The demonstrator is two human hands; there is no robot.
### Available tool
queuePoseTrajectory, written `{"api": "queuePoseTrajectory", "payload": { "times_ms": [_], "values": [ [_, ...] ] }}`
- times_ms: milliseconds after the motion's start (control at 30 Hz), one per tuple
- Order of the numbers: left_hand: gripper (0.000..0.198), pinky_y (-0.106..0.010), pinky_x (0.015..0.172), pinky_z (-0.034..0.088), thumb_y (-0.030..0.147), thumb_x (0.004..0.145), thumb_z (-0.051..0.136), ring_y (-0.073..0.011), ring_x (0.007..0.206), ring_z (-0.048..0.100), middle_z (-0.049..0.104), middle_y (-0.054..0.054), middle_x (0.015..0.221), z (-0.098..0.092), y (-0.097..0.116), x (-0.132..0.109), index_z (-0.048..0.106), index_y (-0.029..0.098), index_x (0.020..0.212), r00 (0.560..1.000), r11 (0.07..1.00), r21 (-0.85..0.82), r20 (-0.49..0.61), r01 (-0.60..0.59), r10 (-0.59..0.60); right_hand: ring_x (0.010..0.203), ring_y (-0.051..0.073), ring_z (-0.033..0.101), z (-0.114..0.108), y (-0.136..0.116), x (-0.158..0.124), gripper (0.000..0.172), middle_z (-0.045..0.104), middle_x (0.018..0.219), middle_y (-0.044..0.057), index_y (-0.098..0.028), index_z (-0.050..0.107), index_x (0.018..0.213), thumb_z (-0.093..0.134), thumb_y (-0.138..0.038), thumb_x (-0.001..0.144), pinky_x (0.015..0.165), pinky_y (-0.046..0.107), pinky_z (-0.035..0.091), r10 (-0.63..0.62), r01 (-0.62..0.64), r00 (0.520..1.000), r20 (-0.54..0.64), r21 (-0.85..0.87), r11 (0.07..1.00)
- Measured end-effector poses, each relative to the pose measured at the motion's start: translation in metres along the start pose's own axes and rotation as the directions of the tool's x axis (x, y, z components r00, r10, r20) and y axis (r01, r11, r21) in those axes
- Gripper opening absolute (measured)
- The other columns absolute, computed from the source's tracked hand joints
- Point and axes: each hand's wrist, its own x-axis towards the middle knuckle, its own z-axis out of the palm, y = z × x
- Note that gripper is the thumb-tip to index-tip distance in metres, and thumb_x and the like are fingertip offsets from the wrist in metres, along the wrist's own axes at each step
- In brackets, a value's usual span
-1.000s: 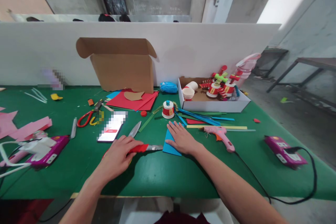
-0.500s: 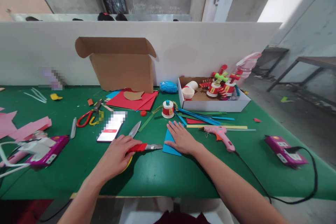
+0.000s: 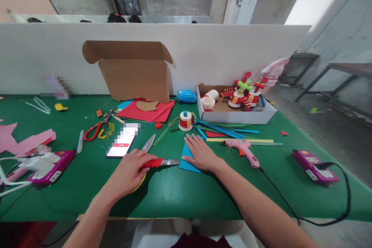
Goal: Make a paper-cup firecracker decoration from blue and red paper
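My left hand (image 3: pixel 133 170) is closed around a red-handled utility knife (image 3: pixel 157 163), its blade pointing right toward the blue paper. Beneath that hand lie yellow-handled scissors (image 3: pixel 149 143), partly hidden, blades pointing away from me. My right hand (image 3: pixel 200 153) rests flat with fingers stretched out on a piece of blue paper (image 3: pixel 189 165), pressing it against the green table (image 3: pixel 174 197). The knife's tip is close to the paper's left edge; whether they touch I cannot tell. Beyond the paper stands a small upside-down paper cup (image 3: pixel 185 121) with coiled paper springs at its sides.
A white box (image 3: pixel 238 117) with decorated cups stands at the back right. To the right lie a pink glue gun (image 3: pixel 244 149), its cord, and a purple power strip (image 3: pixel 315 166). At left are a phone (image 3: pixel 123 141), red-handled pliers (image 3: pixel 97 128) and another power strip (image 3: pixel 54 168).
Almost nothing differs. Both hands, the knife and the blue paper keep their places; the whole view has shifted very slightly.
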Motion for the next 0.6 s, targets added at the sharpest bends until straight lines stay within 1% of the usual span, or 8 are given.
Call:
{"api": "queuePoseTrajectory", "payload": {
  "times_ms": [200, 400, 600],
  "values": [
    [0.036, -0.038, 0.084, 0.041, 0.015, 0.083, 0.043, -0.0221, 0.094, 0.053, 0.065, -0.006, 0.106, 0.0005, 0.0007, -0.0003, 0.063, 0.027, 0.110, 1.000, 1.000, -0.021, -0.011, -0.016, 0.015, 0.142, 0.031, 0.017, -0.0002, -0.0007, 0.0000, 0.079, 0.024, 0.152, 0.018, -0.006, 0.029, 0.145, 0.031, -0.062, 0.089, 0.115, 0.047, 0.016, 0.003, -0.003, 1.000, 0.006, -0.012, 1.000],
    [0.032, -0.037, 0.085, 0.041, 0.017, 0.085, 0.045, -0.0213, 0.096, 0.054, 0.065, -0.005, 0.104, 0.0038, 0.0047, 0.0020, 0.064, 0.027, 0.108, 0.999, 0.996, -0.090, 0.038, -0.021, 0.025, 0.142, 0.031, 0.016, -0.0020, -0.0026, 0.0001, 0.078, 0.024, 0.152, 0.018, -0.005, 0.028, 0.145, 0.033, -0.061, 0.090, 0.116, 0.047, 0.015, 0.022, -0.021, 0.999, 0.025, -0.017, 1.000],
    [0.034, -0.038, 0.088, 0.041, 0.019, 0.086, 0.043, -0.0221, 0.100, 0.053, 0.063, -0.006, 0.107, 0.0090, 0.0034, 0.0047, 0.062, 0.028, 0.113, 0.999, 0.995, -0.092, 0.038, -0.028, 0.032, 0.142, 0.032, 0.016, 0.0005, -0.0015, 0.0001, 0.085, 0.024, 0.152, 0.017, -0.006, 0.028, 0.145, 0.032, -0.067, 0.086, 0.116, 0.047, 0.015, 0.013, -0.013, 1.000, 0.003, -0.014, 1.000]
  ]
}}
